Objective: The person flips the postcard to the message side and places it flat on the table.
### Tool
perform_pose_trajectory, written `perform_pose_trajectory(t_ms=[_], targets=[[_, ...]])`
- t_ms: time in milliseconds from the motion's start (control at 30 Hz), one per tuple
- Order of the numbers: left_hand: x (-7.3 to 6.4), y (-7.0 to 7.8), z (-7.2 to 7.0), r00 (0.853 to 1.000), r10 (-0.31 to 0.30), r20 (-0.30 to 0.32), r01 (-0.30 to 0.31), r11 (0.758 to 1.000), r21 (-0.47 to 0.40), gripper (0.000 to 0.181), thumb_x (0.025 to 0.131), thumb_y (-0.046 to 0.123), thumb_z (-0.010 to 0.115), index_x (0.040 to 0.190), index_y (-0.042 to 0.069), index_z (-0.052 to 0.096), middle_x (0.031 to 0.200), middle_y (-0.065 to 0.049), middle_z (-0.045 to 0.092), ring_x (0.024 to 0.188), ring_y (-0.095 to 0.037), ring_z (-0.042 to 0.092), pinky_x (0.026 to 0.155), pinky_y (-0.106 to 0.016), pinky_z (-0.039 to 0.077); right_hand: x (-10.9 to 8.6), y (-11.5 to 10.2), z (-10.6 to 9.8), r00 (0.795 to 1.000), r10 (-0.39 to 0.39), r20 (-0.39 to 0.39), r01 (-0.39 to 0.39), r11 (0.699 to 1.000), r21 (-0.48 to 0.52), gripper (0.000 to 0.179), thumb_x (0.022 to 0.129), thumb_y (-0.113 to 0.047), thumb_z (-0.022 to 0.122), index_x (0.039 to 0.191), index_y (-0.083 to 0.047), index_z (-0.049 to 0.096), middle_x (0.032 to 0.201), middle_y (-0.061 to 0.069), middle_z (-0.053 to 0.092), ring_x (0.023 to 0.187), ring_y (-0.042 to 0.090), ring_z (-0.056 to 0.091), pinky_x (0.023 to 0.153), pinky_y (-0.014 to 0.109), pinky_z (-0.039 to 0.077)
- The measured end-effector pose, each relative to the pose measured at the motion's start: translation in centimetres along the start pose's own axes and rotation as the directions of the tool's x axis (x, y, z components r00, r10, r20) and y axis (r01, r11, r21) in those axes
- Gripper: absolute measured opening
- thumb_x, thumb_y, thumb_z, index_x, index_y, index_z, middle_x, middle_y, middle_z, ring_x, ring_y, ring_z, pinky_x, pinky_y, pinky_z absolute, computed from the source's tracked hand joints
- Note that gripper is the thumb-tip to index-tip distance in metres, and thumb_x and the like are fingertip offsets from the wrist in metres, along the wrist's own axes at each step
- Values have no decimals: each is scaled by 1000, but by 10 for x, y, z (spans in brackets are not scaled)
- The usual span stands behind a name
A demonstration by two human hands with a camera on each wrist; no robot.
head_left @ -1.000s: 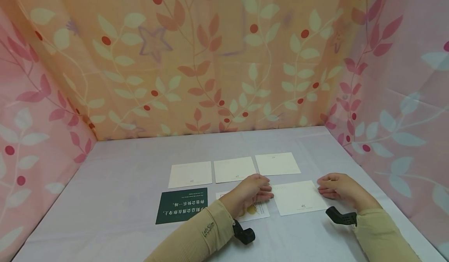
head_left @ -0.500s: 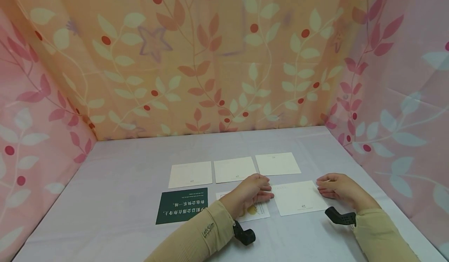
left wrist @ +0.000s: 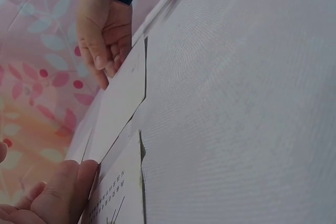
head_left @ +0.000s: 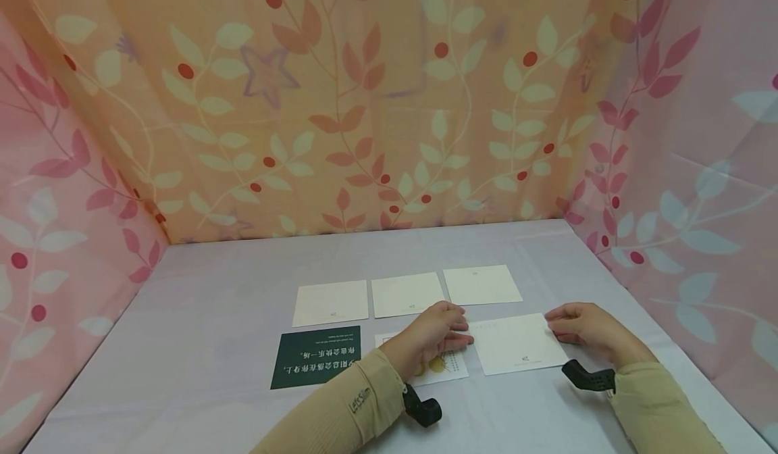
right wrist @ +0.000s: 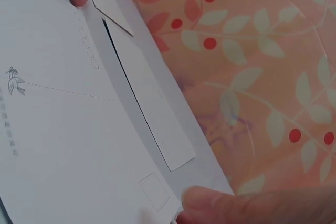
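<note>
A white postcard (head_left: 523,342) lies at the right of the front row, its plain address side up. The right wrist view shows a stamp box and a small bird drawing on this postcard (right wrist: 79,119). My left hand (head_left: 428,336) has its fingertips at the card's left edge. Under that hand and forearm, a picture postcard (head_left: 446,367) with yellow artwork is partly covered. At the opposite edge, my right hand (head_left: 589,332) touches the white postcard near its far right corner, thumb and fingers extended. A dark green postcard (head_left: 316,358) with white lettering lies left of the left forearm.
Behind the front row lie three white postcards, a left one (head_left: 331,303), a middle one (head_left: 406,294) and a right one (head_left: 482,284). A white cloth covers the table (head_left: 200,319). Patterned curtains (head_left: 389,103) enclose its back and sides.
My right hand has shifted slightly left, its fingertips now overlapping the white postcard's edge. The left hand and the cards stay practically where they were.
</note>
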State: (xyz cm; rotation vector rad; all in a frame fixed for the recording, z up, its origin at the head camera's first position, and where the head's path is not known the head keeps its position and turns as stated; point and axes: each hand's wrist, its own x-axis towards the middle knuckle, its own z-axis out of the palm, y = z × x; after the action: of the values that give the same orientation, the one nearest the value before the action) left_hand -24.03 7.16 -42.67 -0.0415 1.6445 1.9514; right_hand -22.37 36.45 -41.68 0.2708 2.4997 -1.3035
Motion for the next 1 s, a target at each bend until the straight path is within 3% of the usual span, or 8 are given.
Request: perform_pose_trajectory(t_ms=[500, 767, 1000], targets=[[-5, 2, -3, 1000, 5, -1, -5, 999, 48, 27, 89, 14, 53, 114, 4, 53, 101, -17, 57, 82, -24, 65, 74, -31, 54, -1, -7, -1, 1000, 10, 2, -10, 998, -59, 45, 84, -27, 65, 114, 5, 57, 103, 13, 63, 83, 17, 61, 80, 39, 51], [-8, 7, -15, 1000, 11, 14, -13, 993, 118, 29, 91, 16, 51, 116, 4, 52, 103, -15, 58, 84, -22, 65, 74, -26, 53, 0, -22, 8, 999, -43, 11, 43, 998, -55, 40, 87, -25, 62, 113, 4, 57, 95, 8, 65, 80, 17, 60, 76, 33, 52], [-15, 15, -30, 1000, 23, -16, -20, 989, 144, 29, 90, 15, 50, 117, 3, 52, 105, -15, 58, 84, -20, 64, 74, -26, 53, 4, -41, 26, 996, -81, 29, 82, 996, -28, 36, 86, -20, 63, 111, 4, 59, 95, 10, 65, 79, 17, 61, 73, 29, 53]])
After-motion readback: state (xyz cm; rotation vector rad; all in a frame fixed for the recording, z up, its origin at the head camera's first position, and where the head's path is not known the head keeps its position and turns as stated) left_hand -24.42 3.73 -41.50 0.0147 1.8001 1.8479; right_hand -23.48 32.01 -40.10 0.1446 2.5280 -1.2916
